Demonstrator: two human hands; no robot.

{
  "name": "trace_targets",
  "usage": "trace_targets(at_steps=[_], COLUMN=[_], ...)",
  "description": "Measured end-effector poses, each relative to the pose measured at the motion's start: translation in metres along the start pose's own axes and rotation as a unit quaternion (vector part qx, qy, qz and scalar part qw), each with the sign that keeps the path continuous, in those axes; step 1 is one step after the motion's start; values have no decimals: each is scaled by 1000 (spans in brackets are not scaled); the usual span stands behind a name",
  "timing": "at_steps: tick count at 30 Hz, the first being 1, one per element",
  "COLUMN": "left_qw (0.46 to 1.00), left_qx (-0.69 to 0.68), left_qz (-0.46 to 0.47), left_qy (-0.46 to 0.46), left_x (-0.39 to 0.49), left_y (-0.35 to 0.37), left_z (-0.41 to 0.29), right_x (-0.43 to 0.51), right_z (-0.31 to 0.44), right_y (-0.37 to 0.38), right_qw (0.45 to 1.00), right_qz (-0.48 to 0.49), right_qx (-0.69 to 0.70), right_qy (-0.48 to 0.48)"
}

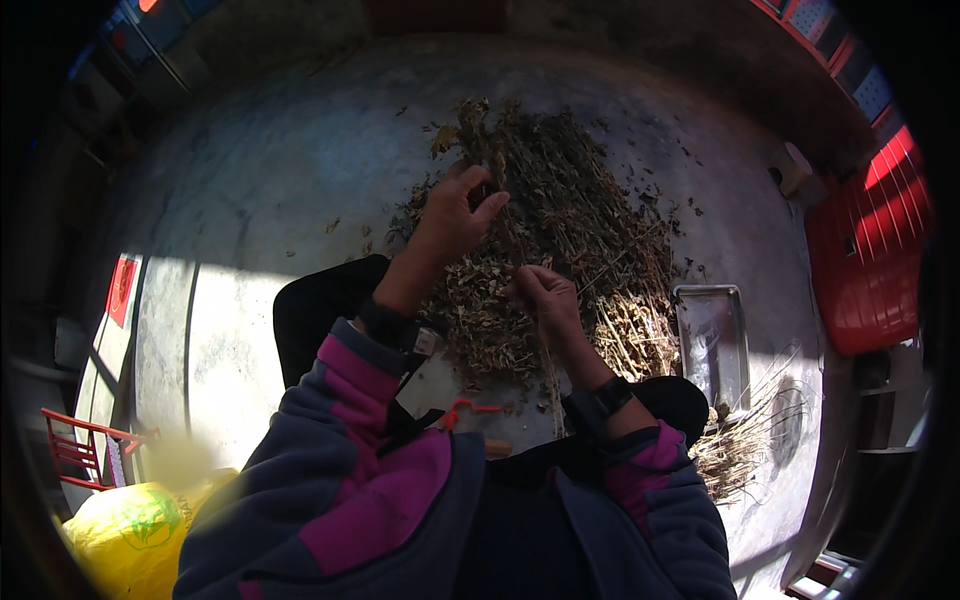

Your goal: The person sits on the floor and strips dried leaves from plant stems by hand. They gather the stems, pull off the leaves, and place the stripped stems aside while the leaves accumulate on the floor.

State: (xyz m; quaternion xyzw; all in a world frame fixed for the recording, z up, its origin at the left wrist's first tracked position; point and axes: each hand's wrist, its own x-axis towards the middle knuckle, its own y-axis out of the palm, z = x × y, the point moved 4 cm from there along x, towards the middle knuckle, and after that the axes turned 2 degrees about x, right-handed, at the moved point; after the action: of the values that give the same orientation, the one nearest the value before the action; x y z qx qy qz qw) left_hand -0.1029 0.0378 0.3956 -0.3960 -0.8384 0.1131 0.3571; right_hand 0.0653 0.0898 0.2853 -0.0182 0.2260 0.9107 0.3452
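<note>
My left hand (461,206) is closed around the upper part of a dried plant stalk (517,236), whose withered leaves stick up above the fingers. Lower on the same stalk, my right hand (547,300) pinches it between thumb and fingers, and its bare end runs down towards my lap. Behind and to the right of both hands lies a large heap of dried leafy stalks (577,187) on the floor. A pile of loose crumpled dry leaves (484,322) sits just below my left hand, between my knees.
A rectangular metal tray (742,345) lies to the right, beside a bundle of bare stalks (739,457). Farther right stands a large red container (870,262). An orange-red object (472,407) lies on the floor near my lap. A yellow bag (127,525) and a red chair (82,450) are at lower left.
</note>
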Motion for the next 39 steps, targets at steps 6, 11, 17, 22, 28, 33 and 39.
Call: trace_targets(at_steps=[6, 11, 17, 22, 28, 33, 39], left_qw=[994, 999, 997, 997, 979, 987, 969], left_qx=[-82, 35, 44, 62, 198, 138, 214], left_qz=[41, 9, -37, 39, -19, -71, -121], left_qy=[-58, 31, 51, 19, -41, -41, -14], left_x=[2, 2, -22, -39, -36, -14, 16], left_y=[-5, -9, 5, 13, 4, 4, 20], left_z=[6, 0, -1, 11, 15, -14, -29], right_x=[2, 6, 10, 8, 6, 6, 8], right_z=[2, -2, -4, 1, 5, 0, -6], right_y=[-5, -6, -11, -11, -11, -10, -8], right_qw=[1000, 1000, 999, 999, 997, 997, 998], right_qz=[-18, -18, -28, -33, -66, -72, -47], right_qx=[2, 2, 10, 16, 13, 12, -1], right_qy=[-3, -12, -29, -33, -31, -29, -47])
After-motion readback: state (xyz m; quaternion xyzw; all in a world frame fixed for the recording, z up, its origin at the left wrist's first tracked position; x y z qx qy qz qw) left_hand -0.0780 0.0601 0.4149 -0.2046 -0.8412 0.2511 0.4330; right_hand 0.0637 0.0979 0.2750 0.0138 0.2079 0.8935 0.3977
